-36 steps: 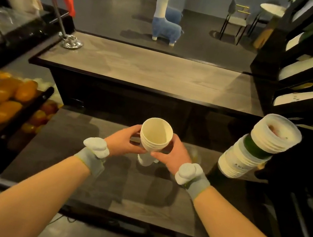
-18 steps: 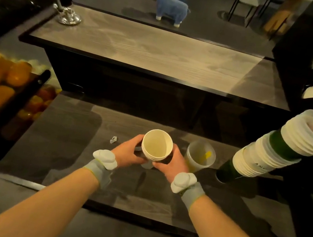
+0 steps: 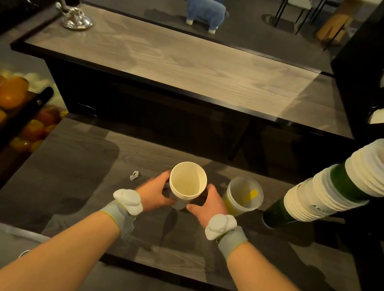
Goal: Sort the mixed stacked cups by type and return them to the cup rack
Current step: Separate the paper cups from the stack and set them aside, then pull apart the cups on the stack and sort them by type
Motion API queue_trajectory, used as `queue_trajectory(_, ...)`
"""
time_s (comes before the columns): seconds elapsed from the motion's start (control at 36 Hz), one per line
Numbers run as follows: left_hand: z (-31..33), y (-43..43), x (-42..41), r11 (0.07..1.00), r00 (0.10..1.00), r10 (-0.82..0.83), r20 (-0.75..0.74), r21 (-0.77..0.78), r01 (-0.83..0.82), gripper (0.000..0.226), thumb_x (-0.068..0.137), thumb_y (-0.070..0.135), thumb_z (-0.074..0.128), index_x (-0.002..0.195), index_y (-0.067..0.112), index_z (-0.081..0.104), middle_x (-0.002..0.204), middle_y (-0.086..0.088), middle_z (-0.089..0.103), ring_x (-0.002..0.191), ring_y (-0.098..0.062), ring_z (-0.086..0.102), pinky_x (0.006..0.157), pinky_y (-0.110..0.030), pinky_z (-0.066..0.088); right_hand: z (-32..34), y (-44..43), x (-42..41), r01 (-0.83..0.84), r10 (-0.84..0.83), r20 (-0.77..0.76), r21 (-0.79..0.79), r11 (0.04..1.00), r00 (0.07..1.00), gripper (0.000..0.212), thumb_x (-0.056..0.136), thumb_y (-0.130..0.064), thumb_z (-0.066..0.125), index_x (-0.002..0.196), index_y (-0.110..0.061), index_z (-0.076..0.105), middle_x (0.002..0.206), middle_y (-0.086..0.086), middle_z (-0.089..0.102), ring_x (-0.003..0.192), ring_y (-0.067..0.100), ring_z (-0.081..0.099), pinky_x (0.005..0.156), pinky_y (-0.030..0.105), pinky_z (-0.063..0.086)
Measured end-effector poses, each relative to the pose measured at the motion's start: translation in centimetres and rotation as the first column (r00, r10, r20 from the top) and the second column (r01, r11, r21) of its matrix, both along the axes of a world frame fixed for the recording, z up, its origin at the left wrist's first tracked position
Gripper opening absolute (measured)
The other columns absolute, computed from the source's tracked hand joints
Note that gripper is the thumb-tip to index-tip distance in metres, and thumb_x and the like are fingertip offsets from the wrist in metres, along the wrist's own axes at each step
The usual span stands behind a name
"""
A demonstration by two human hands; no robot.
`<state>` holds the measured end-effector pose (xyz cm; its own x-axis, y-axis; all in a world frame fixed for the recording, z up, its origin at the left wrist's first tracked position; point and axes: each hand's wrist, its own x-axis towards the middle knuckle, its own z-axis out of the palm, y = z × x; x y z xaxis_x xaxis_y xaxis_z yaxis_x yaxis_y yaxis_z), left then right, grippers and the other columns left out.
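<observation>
Both hands, left hand (image 3: 156, 191) and right hand (image 3: 209, 206), close around a white paper cup (image 3: 187, 183) on the near counter (image 3: 77, 176); light and easily crushed, it likely suits a gentle mid-wall grip.

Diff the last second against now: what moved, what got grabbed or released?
Both hands, left hand and right hand, have lowered the white paper cup toward the dark counter, beside the clear plastic cup. The camera tilted down too. Nothing was grabbed or released; both hands still grip the cup. The tall cup stack on the right stays leaning as before.
</observation>
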<state>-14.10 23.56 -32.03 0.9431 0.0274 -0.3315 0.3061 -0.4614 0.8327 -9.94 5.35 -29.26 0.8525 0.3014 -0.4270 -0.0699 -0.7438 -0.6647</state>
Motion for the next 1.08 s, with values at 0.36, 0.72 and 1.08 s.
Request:
queue_trajectory(0.36,10.8,1.0,1.6,0.994,0.995,-0.057,0.086,0.103,0.048,0.099,0.076,0.033,0.082,0.154,0.022,0.022,0.160,0.003,0.029,0.145,-0.017,0.031,0.116,-0.035,0.033,8.6,-2.5,1.9,-0.015,0.008,0.052,0.137,0.991,0.999,0.073,0.086,-0.007,0.071,0.149,-0.011,0.034,0.150,0.005,0.043,0.136,0.019,0.044,0.106,0.031,0.041)
queue_trajectory(0.72,22.1,-9.9,8.2,0.964,0.917,-0.265,0.298,0.093,0.248,0.062,0.084,0.027,0.076,0.138,0.020,0.046,0.136,0.007,0.053,0.125,-0.005,0.051,0.102,-0.021,0.045,24.3,-12.6,5.7,0.025,-0.128,0.486,0.211,0.977,0.864,0.062,0.084,-0.019,0.073,0.140,-0.014,0.047,0.137,0.000,0.055,0.126,0.011,0.053,0.107,0.034,0.043)
queue_trajectory(1.08,22.6,-21.8,11.7,0.926,0.899,-0.377,0.223,0.122,0.358,0.078,0.082,0.034,0.078,0.146,0.016,0.037,0.151,-0.001,0.043,0.138,-0.017,0.042,0.111,-0.037,0.041,24.3,-24.7,4.6,0.319,-0.384,0.467,0.215,0.923,0.797,0.081,0.079,-0.047,0.074,0.147,-0.020,0.039,0.148,-0.001,0.046,0.135,0.016,0.043,0.106,0.032,0.038)
